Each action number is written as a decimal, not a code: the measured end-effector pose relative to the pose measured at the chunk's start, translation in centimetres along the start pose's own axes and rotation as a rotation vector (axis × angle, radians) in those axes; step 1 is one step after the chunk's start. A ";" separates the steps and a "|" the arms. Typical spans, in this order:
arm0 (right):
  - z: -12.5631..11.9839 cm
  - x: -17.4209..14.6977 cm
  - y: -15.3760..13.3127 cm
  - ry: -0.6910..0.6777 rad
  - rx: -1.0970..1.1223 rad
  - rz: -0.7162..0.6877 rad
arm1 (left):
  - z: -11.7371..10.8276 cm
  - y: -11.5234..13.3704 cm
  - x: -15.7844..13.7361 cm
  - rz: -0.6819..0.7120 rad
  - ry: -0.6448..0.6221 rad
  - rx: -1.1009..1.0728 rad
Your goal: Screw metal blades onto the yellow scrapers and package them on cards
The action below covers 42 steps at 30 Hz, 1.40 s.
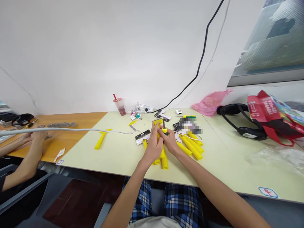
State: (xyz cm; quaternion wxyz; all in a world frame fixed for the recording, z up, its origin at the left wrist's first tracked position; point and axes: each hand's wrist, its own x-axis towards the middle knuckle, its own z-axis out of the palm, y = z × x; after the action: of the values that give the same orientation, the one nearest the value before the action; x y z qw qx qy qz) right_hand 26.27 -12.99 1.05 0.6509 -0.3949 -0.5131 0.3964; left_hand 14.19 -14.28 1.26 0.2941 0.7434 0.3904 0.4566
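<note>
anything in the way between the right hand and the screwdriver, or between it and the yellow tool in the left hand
Nothing visible: the right hand grips the screwdriver directly, and its shaft shows right beside the yellow tool. Whether they touch is unclear.

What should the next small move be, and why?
Probably steady the yellow tool in the left hand and bring the screwdriver tip to its head with the right hand. Both are already in hand, and the screwdriver's shaft points up close beside that head. Whether they touch, I can't tell from this view.
</note>
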 end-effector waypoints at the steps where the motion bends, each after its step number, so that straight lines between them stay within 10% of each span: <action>1: 0.0 0.0 -0.1 -0.013 0.016 0.006 | 0.0 -0.1 0.0 -0.002 -0.001 -0.006; 8: -0.3 0.3 -0.1 -0.087 0.019 0.077 | -0.5 -0.1 0.8 -0.010 0.068 -0.177; 15: -0.5 0.7 -0.6 -0.069 -0.135 0.066 | -2.4 -2.3 3.8 -0.271 -0.008 -0.804; 27: -1.8 4.8 -0.8 -0.222 -0.559 0.035 | -16.4 -11.9 10.2 -0.506 0.102 -1.282; 34: 4.6 14.2 -4.4 -0.663 -0.837 -0.100 | -18.5 -15.9 9.7 -0.508 0.165 -1.381; 42: 9.1 17.3 -1.5 -0.665 -0.822 -0.195 | -17.5 -16.9 9.4 -0.569 0.131 -1.331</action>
State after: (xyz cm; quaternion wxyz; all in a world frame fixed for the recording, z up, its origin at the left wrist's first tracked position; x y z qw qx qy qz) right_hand 20.28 3.41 10.01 0.2789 -0.4207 -0.8388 0.2042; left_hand -4.39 3.90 -0.74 0.7674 0.2479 0.2250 0.5468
